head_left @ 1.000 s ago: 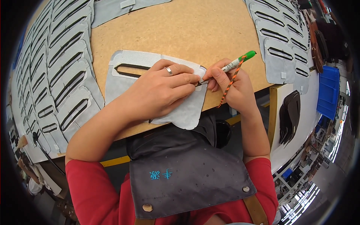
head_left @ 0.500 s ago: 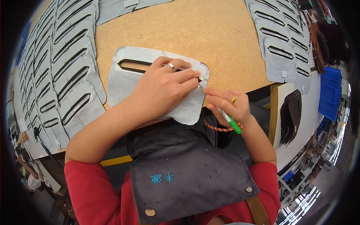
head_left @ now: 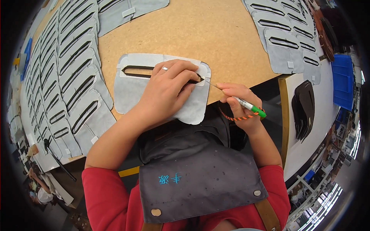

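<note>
A grey panel (head_left: 133, 92) with rounded corners lies at the table's near edge, partly overhanging it. Along its upper part runs a long dark-edged slot (head_left: 133, 72) inside a pale backing strip. My left hand (head_left: 167, 86) rests across the panel, its fingers bent over the slot's right end and pressing the material there. In my right hand (head_left: 243, 101) is a slim pen-like tool (head_left: 246, 104) with a white barrel, green end and thin metal tip. The tip points at the slot's right end; whether it touches is too fine to tell. An orange-and-black cord (head_left: 235, 118) loops by my right hand.
Overlapping rows of similar slotted grey panels (head_left: 83, 98) cover the table's left side; more panels (head_left: 283, 57) lie at the right. Another grey panel (head_left: 115, 21) is at the far edge. Dark cut pieces (head_left: 304, 107) are stacked on a white surface beside a blue bin (head_left: 342, 82).
My right hand has moved right, drawing the tool away from my left fingers, and its tip shows more. My left fingers have shifted slightly on the panel. The whole view has shifted a little.
</note>
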### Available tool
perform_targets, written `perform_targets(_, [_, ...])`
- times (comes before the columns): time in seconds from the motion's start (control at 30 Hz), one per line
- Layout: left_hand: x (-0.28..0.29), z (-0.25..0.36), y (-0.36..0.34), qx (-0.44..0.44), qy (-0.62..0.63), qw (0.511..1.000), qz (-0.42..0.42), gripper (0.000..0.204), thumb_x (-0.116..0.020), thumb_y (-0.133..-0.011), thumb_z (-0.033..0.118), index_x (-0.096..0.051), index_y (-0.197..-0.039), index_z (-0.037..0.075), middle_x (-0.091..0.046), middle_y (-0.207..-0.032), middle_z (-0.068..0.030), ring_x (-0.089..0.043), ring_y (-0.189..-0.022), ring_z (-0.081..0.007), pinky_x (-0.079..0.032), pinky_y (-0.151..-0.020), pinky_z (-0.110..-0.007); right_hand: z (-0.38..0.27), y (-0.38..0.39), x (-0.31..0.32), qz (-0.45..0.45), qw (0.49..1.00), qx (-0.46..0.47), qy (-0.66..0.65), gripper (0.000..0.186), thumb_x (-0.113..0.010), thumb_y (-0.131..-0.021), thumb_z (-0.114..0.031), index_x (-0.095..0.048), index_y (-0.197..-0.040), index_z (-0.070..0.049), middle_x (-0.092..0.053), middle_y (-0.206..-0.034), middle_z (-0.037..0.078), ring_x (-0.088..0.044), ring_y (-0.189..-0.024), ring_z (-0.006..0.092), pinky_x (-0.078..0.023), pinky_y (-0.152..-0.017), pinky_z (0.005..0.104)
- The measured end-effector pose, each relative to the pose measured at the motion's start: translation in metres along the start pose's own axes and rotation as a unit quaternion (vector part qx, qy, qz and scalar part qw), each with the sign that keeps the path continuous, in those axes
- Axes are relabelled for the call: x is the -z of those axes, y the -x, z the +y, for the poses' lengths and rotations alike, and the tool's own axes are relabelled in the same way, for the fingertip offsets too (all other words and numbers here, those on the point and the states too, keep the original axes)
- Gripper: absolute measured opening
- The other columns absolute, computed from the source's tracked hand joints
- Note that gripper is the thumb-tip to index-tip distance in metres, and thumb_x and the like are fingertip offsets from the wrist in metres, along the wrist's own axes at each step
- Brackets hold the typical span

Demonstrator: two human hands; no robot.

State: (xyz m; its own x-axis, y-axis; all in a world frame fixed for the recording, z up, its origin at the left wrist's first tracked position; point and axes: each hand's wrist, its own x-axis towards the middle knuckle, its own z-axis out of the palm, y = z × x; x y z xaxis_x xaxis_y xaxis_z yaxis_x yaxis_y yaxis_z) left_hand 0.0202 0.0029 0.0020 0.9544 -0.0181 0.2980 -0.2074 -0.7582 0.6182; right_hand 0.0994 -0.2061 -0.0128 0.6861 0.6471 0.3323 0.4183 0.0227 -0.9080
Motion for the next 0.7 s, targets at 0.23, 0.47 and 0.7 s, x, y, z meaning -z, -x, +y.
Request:
perform_targets(0.23, [-0.001,0.004,0.006,-0.020,-0.071,0.997,-0.023,0.023,-0.066,-0.072,0.005,-0.065,-0.094,0.010,-0.057,-0.092,-0.0017,-0.053,-0.087,-0.0212,-0.038,-0.078,-0.035,0.002,-0.003,-0.003,-0.032,0.997,0.022,0.068,0.007,-0.063,-0.083,-0.003,-0.061,-0.089,-0.002,-0.068,-0.094,0.013,-0.065,-0.081,0.0242,-0.050,-0.070,0.0301])
perform_targets(0.47, [-0.001,-0.003,0.012,-0.081,-0.005,0.995,-0.055,0.029,-0.065,-0.066,0.001,-0.064,-0.094,0.007,-0.057,-0.090,-0.0032,-0.053,-0.083,-0.0214,-0.041,-0.071,-0.034,-0.002,-0.003,-0.002,-0.037,0.998,-0.039,0.019,0.010,-0.054,-0.091,-0.006,-0.058,-0.094,0.002,-0.065,-0.099,0.018,-0.059,-0.067,0.0137,-0.049,-0.065,0.0250])
perform_targets(0.7, [-0.004,0.001,0.009,-0.048,-0.037,0.998,0.008,0.031,-0.065,-0.068,0.000,-0.063,-0.099,0.004,-0.059,-0.095,-0.0051,-0.056,-0.092,-0.0237,-0.043,-0.079,-0.036,-0.004,-0.014,-0.005,0.041,0.992,-0.097,-0.072,0.009,-0.057,-0.090,-0.007,-0.059,-0.092,0.002,-0.066,-0.094,0.013,-0.061,-0.069,0.0121,-0.049,-0.062,0.0244])
